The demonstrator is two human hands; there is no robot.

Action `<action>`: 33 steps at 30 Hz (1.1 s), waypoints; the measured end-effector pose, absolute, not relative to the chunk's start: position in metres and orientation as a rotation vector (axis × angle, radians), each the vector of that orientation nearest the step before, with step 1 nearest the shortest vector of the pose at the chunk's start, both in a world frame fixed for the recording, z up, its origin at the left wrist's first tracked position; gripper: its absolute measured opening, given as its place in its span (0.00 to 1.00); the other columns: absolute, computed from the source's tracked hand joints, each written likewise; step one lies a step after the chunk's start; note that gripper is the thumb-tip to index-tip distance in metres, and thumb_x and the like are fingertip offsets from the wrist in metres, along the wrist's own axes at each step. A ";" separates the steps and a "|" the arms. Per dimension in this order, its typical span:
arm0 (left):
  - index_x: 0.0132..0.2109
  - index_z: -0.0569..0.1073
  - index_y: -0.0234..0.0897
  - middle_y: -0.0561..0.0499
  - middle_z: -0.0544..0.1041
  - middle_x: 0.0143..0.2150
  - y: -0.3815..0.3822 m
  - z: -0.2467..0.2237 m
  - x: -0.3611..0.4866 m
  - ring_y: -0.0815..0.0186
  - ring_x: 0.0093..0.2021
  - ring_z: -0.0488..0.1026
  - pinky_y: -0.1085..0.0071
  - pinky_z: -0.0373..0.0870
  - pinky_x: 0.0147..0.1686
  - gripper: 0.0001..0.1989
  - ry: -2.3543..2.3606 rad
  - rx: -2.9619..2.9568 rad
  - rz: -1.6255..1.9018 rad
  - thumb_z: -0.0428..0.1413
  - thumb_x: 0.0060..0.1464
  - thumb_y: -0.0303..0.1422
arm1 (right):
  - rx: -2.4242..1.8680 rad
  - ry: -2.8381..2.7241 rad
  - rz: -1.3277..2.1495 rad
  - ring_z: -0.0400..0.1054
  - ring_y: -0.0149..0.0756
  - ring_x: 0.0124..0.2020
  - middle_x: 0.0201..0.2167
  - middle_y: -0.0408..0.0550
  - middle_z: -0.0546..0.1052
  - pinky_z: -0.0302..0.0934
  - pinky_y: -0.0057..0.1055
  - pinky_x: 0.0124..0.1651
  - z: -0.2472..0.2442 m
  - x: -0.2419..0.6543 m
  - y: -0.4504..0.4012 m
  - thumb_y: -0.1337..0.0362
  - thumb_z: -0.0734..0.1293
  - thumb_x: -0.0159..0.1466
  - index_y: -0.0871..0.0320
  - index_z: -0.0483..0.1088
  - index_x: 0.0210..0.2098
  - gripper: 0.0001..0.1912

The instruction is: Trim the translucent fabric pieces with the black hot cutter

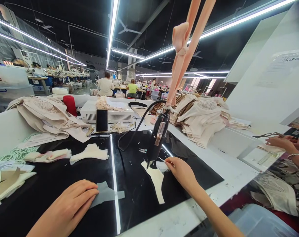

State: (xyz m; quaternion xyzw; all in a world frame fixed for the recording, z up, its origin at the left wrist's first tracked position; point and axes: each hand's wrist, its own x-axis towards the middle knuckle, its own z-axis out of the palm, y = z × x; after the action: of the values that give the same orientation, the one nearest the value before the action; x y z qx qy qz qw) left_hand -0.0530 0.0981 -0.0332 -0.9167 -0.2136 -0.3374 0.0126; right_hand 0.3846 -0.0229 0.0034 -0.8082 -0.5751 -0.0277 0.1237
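Note:
My left hand (pixel 70 205) has its fingers together over the left end of a thin grey fabric piece (pixel 107 195), gripping it against the shiny black work surface. To the right, my right hand (pixel 180 169) is closed in a pinch beside a small sheer white piece (pixel 162 166); a thin pale edge shows at the fingertips, too small to name. Between the hands lies a cream cut fabric piece (pixel 157 182). A black hand-held tool (pixel 159 138) with a pointed tip hangs over its upper end, from knotted peach elastic straps (pixel 180 52).
Cream pieces (pixel 89 153) and green-white cords (pixel 13 151) lie left. Small snips (pixel 143 150) sit beside the tool. Behind are a phone (pixel 101 120), a vented white box (pixel 115 115) and fabric piles (pixel 201 115). Another person's hands (pixel 285 144) work at far right.

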 end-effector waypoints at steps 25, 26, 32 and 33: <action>0.48 0.84 0.49 0.55 0.85 0.49 0.096 -0.021 -0.048 0.62 0.47 0.84 0.72 0.82 0.51 0.15 -0.607 -2.832 -1.112 0.52 0.72 0.44 | -2.259 -1.568 0.134 0.77 0.43 0.50 0.54 0.52 0.78 0.74 0.46 0.53 0.007 0.385 -0.026 0.56 0.69 0.73 0.58 0.74 0.56 0.16; 0.48 0.84 0.49 0.55 0.85 0.48 0.096 -0.020 -0.047 0.63 0.46 0.84 0.72 0.82 0.51 0.15 -0.599 -2.822 -1.122 0.52 0.72 0.44 | -2.256 -1.561 0.138 0.76 0.43 0.50 0.55 0.52 0.78 0.74 0.46 0.53 0.007 0.385 -0.026 0.56 0.69 0.73 0.58 0.74 0.56 0.16; 0.48 0.84 0.49 0.55 0.85 0.48 0.096 -0.020 -0.047 0.64 0.46 0.84 0.73 0.81 0.52 0.15 -0.590 -2.811 -1.127 0.53 0.72 0.44 | -2.233 -1.471 0.184 0.76 0.43 0.50 0.55 0.52 0.78 0.74 0.46 0.53 0.003 0.387 -0.025 0.56 0.69 0.73 0.58 0.74 0.56 0.16; 0.48 0.84 0.49 0.55 0.85 0.48 0.097 -0.021 -0.047 0.63 0.46 0.84 0.73 0.80 0.52 0.15 -0.595 -2.814 -1.127 0.53 0.72 0.45 | -2.222 -1.451 0.195 0.76 0.43 0.50 0.55 0.52 0.78 0.74 0.46 0.53 0.002 0.386 -0.024 0.56 0.69 0.73 0.57 0.74 0.56 0.16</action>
State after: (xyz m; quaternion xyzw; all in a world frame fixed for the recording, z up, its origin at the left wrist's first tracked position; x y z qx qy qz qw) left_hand -0.0474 0.0968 -0.0208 -0.9106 -0.1925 -0.3647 0.0265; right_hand 0.3865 -0.0242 0.0021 -0.8111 -0.5296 0.0712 0.2378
